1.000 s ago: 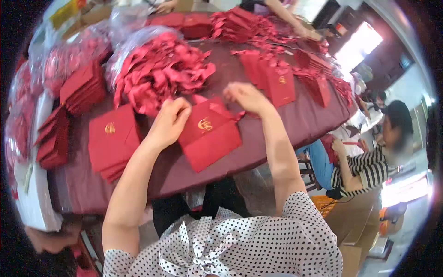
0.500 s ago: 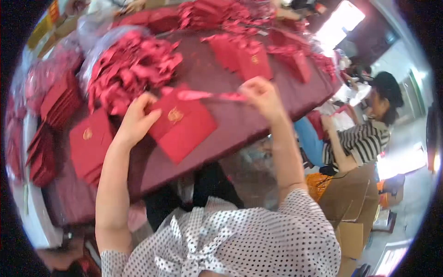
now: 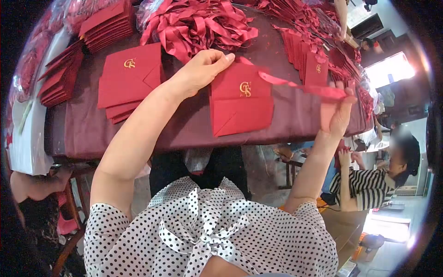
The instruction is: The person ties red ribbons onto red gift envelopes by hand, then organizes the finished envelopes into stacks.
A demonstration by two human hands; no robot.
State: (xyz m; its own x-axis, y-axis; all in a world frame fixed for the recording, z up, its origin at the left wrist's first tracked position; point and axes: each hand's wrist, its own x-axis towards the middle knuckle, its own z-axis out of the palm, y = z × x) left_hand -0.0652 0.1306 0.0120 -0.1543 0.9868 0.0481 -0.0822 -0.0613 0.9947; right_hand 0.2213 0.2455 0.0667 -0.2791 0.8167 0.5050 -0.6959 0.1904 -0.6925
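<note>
A flat red paper bag (image 3: 244,113) with gold letters and a folded bottom lies at the table's front, apparently on top of another. My left hand (image 3: 203,71) is closed at its upper left edge, thumb and fingers pinching there. A red ribbon (image 3: 281,81) runs from the bag's top out to the right. My right hand (image 3: 339,111) is closed on the ribbon's far end, off to the right of the bag and raised over the table. What lies under my left fingers is partly hidden.
A heap of red ribbons (image 3: 194,25) lies behind the bag. Stacked red bags (image 3: 131,76) sit to the left, with upright bundles (image 3: 106,27) beyond. More ribboned bags (image 3: 302,55) stand at the right. A co-worker in a striped top (image 3: 364,187) sits at the right.
My view has shifted, and the bag now sits squarer to me near the middle. My right hand has drawn the ribbon farther right; my left hand remains at the bag's upper left.
</note>
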